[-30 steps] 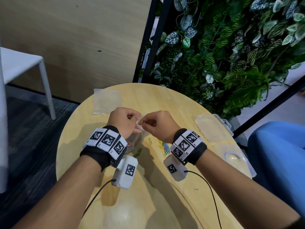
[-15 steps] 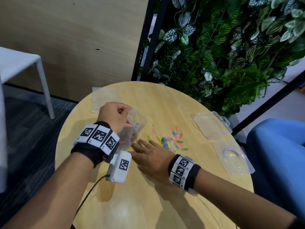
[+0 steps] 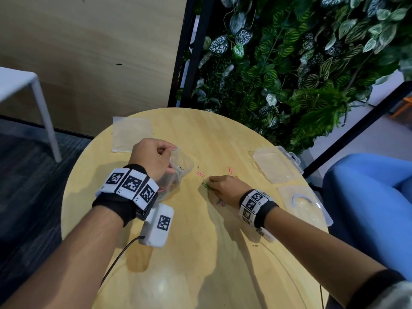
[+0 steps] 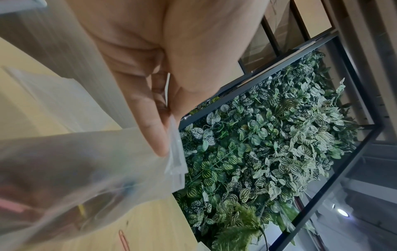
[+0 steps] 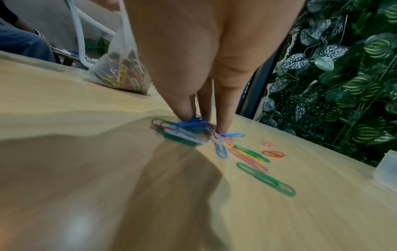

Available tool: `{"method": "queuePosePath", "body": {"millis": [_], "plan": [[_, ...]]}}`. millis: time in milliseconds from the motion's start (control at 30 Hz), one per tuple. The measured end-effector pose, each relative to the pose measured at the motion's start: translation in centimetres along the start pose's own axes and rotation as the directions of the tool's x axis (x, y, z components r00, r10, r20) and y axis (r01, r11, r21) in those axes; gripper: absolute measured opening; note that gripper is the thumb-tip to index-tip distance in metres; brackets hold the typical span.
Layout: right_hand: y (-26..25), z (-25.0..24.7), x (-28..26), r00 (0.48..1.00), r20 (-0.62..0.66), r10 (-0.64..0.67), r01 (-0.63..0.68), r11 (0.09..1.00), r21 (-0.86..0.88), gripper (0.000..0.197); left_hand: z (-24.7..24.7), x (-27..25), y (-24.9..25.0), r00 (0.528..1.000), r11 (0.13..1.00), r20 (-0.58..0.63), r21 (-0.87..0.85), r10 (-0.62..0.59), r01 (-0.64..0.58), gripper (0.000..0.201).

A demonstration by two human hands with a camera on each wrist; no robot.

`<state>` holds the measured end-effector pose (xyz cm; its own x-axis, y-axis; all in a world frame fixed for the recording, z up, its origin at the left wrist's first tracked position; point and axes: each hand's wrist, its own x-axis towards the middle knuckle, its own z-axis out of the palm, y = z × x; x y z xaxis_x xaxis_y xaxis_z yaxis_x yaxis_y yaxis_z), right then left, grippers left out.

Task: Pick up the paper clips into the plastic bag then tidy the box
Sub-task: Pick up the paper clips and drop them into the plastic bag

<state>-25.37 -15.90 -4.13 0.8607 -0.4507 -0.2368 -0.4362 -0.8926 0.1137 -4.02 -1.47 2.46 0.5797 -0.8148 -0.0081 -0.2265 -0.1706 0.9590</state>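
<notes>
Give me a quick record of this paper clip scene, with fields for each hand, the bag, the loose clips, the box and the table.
left hand: pinches the rim of the plastic bag, holding it up
plastic bag: clear, already holds many coloured clips, bottom rests on the table
right hand: fingertips gathering a bunch of clips on the table
loose paper clips: several lie scattered beside the fingers
box: clear plastic, lies open to the right, looks empty
table: round, light wood

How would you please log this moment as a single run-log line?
left hand: pinches plastic bag rim | right hand: fingertips gathering paper clips on table | loose clips remain | box: untouched
</notes>
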Motion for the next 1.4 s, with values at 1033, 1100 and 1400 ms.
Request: {"method": "queuePosePath", "body": {"millis": [1033,1100,1400], "plan": [[-5.3,-8.1,-0.3,0.849,0.218,0.482,-0.206,-0.077,0.975,0.018,3.9,-2.3,0.6,0.993,0.996,0.096,0.053,-0.070,0.065,0.021],[-5.7,-7.9,0.1,0.854,0.180,0.487,-0.179,-0.050,0.983,0.020,3.5,-2.3,0.7,0.994,0.997,0.077,0.014,-0.075,0.074,0.021],[-8.7,-8.0,0.4,0.898,-0.330,0.291,0.039,0.694,0.719,0.022,1.9,-1.5,0.6,0.992,0.989,0.071,-0.102,-0.100,0.107,0.019]]}}
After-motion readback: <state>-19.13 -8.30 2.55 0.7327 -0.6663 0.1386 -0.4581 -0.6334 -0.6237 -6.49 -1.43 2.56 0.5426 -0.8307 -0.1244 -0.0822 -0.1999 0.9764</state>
